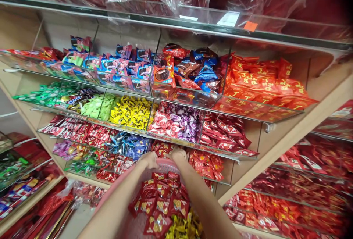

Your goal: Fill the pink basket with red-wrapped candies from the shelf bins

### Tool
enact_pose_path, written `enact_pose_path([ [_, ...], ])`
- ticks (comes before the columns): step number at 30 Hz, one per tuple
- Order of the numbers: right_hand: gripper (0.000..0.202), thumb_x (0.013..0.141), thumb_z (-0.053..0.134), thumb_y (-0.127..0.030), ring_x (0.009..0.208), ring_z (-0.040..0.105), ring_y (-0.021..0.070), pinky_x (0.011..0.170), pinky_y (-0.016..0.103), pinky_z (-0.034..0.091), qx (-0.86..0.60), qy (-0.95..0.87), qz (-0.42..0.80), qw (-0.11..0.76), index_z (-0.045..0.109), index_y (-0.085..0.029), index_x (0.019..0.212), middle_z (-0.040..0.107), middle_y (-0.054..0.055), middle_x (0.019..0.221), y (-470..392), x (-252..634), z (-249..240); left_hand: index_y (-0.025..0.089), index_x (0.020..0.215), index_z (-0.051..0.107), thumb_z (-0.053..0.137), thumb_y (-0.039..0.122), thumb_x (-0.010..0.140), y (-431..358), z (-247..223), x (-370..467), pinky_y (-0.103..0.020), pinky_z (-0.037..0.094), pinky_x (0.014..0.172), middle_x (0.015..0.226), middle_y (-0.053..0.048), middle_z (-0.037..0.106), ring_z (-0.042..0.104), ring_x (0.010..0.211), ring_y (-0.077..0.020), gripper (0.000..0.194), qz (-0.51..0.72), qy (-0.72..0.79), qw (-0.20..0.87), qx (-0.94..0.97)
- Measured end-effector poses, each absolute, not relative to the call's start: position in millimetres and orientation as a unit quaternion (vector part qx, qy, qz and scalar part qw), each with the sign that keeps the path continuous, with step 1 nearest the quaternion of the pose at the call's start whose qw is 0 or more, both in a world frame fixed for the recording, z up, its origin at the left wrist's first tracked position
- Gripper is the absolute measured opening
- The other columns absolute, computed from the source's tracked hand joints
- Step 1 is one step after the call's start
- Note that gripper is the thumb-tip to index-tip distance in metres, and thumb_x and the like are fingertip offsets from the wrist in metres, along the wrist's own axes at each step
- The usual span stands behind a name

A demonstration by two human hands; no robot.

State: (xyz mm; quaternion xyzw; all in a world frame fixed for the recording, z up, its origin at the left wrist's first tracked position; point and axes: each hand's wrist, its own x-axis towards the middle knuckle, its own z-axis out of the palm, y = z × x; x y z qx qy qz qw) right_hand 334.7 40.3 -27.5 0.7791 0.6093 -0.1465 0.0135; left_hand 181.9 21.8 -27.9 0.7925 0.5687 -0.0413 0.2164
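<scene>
Both my arms reach forward over a pink perforated plastic basket (pixel 165 164) to a low shelf compartment of red candy packets (pixel 161 146). My left hand (pixel 149 160) is at the left of that compartment, just above the basket's far rim, with its fingers curled. Beside it, my right hand (pixel 177 154) bends its fingers inward at the packets' front edge. Whatever either hand grips is hidden. Red packets with orange fruit pictures (pixel 161 204) lie in the basket, and yellow-wrapped candies (pixel 184 227) lie nearer to me.
Clear-fronted shelves hold yellow candies (pixel 131 113), purple candies (pixel 189 121), blue-wrapped candies (pixel 132 145) and orange-red snack bags (pixel 261 81). A glass shelf edge (pixel 176 139) runs just above my hands. More red packets (pixel 206 163) lie to the right, beside a wooden upright (pixel 248 174).
</scene>
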Motion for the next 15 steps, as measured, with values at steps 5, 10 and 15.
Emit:
enact_pose_path([
  [5,0.08,0.054,0.072,-0.05,0.097,0.057,0.038,0.065,0.05,0.05,0.809,0.56,-0.172,0.055,0.049,-0.008,0.118,0.056,0.026,0.111,44.8,336.4,-34.6,0.021,0.07,0.065,0.065,0.05,0.047,20.2,-26.6,182.0,-0.024,0.033,0.05,0.067,-0.001,0.062,0.056,0.061,-0.0164,0.038,-0.043,0.568,0.215,0.793],
  [10,0.072,0.06,0.07,-0.044,0.115,0.046,0.0307,0.083,0.038,0.046,0.797,0.578,-0.172,0.026,0.049,-0.007,0.118,0.048,0.024,0.124,43.3,342.1,-42.9,0.021,0.07,0.065,0.065,0.05,0.047,18.3,-26.5,182.5,-0.024,0.032,0.049,0.066,-0.001,0.062,0.056,0.062,-0.0167,0.037,-0.04,0.567,0.214,0.794],
  [15,0.051,0.066,0.066,-0.031,0.107,0.054,0.0261,0.087,0.032,0.044,0.789,0.59,-0.171,0.003,0.054,-0.008,0.111,0.056,0.02,0.115,45.6,342.7,-48.2,0.021,0.071,0.065,0.065,0.049,0.048,16.8,-25.1,183.4,-0.023,0.033,0.05,0.067,-0.001,0.063,0.056,0.063,-0.0158,0.037,-0.044,0.57,0.213,0.792],
])
